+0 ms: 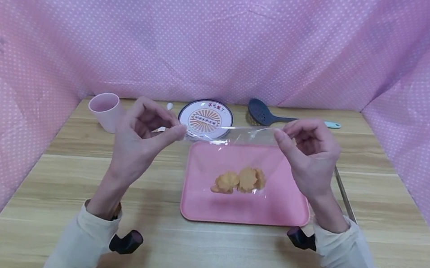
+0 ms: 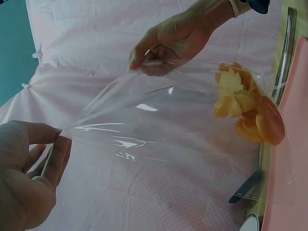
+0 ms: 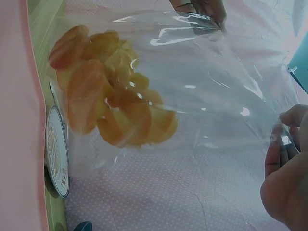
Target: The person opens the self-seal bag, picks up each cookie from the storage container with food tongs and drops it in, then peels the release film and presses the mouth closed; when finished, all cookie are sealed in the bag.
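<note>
A clear plastic bag [image 1: 232, 154] hangs stretched between both hands above a pink tray [image 1: 287, 207]. Orange-yellow cookies [image 1: 239, 181] sit in the bottom of the bag [image 2: 159, 130], bunched together [image 2: 248, 108] [image 3: 108, 103]. My left hand [image 1: 143, 136] pinches the bag's top left corner between thumb and forefinger [image 2: 53, 156]. My right hand [image 1: 308, 151] pinches the top right corner [image 3: 284, 144]. The bag [image 3: 211, 96] is held upright with its mouth pulled taut.
On the wooden table stand a pink cup [image 1: 104, 110] at the back left, a round printed plate [image 1: 205, 118] and a dark slotted spoon with a pale blue handle [image 1: 270, 114] behind the tray. A metal rod [image 1: 343, 194] lies at the right. Pink dotted cloth walls enclose the table.
</note>
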A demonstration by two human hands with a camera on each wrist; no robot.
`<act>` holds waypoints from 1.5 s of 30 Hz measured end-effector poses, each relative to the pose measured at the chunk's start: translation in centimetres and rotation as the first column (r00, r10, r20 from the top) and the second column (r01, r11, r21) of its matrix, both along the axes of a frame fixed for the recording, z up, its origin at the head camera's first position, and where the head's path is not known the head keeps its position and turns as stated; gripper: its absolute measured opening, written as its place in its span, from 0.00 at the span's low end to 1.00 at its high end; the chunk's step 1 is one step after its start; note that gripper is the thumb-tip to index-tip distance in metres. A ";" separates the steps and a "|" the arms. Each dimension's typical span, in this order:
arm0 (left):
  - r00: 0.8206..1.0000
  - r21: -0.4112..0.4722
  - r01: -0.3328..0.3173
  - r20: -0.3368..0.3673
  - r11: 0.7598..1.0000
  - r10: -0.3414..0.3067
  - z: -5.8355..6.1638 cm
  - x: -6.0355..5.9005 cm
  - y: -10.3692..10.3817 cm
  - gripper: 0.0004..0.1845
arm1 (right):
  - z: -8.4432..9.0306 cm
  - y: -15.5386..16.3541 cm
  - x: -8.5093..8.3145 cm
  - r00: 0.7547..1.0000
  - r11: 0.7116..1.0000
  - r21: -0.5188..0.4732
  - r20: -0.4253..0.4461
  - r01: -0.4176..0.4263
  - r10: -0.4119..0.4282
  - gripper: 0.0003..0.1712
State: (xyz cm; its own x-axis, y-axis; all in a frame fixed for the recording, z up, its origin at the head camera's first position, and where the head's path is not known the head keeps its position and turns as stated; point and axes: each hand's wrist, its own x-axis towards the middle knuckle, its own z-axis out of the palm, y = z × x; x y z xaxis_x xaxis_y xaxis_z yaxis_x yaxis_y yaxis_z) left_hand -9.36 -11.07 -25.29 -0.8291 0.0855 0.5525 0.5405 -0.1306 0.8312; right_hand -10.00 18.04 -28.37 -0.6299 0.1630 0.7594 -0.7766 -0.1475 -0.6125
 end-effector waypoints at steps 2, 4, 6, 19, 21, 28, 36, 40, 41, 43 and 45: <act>1.000 -0.007 0.016 -0.021 1.000 -0.016 -0.1 -0.3 -0.2 0.15 | 0.0 0.1 0.0 1.000 1.000 0.023 0.005 -0.003 0.003 0.17; 0.999 -0.015 0.029 -0.041 0.999 -0.029 -0.2 -0.5 -0.3 0.15 | -0.1 0.3 0.1 1.000 0.998 0.055 0.011 -0.002 0.001 0.18; 0.997 -0.037 0.033 -0.071 0.999 -0.036 -0.2 -0.7 -0.4 0.15 | -0.2 0.5 0.1 1.000 0.996 0.091 0.016 -0.007 0.005 0.19; 0.882 -0.370 -0.266 -0.466 0.890 0.070 0.1 -0.9 -0.2 0.13 | 0.1 1.8 0.5 0.999 0.961 0.277 -0.052 0.023 -0.009 0.06; 0.890 -0.398 -0.250 -0.454 0.883 0.047 0.3 -0.8 -0.3 0.12 | 0.1 2.0 0.6 0.998 0.953 0.299 -0.048 0.046 -0.033 0.05; 0.942 -0.466 -0.151 -0.336 0.872 -0.016 0.4 -0.5 -0.5 0.11 | 0.1 2.3 0.4 0.998 0.934 0.351 -0.019 0.060 -0.057 0.06; 0.960 -0.564 -0.131 -0.278 0.815 -0.038 0.4 -0.5 -0.7 0.10 | 0.2 2.3 0.3 0.999 0.937 0.348 0.009 0.030 -0.036 0.06; 0.941 -0.605 -0.192 -0.338 0.773 -0.031 0.5 -0.7 -0.6 0.06 | 0.4 2.3 0.4 0.999 0.936 0.351 0.025 0.013 -0.023 0.06; 0.937 -0.611 -0.204 -0.348 0.765 -0.028 0.5 -0.8 -0.6 0.06 | 0.4 2.3 0.5 0.999 0.936 0.353 0.027 0.011 -0.022 0.06; 0.935 -0.623 -0.219 -0.353 0.751 -0.020 0.6 -0.9 -0.5 0.05 | 0.5 2.3 0.5 0.999 0.937 0.349 0.033 0.003 -0.015 0.06; 0.950 -0.622 -0.194 -0.313 0.759 -0.014 0.6 -1.1 -0.4 0.04 | 0.5 2.3 0.5 0.999 0.940 0.342 0.041 -0.008 -0.006 0.06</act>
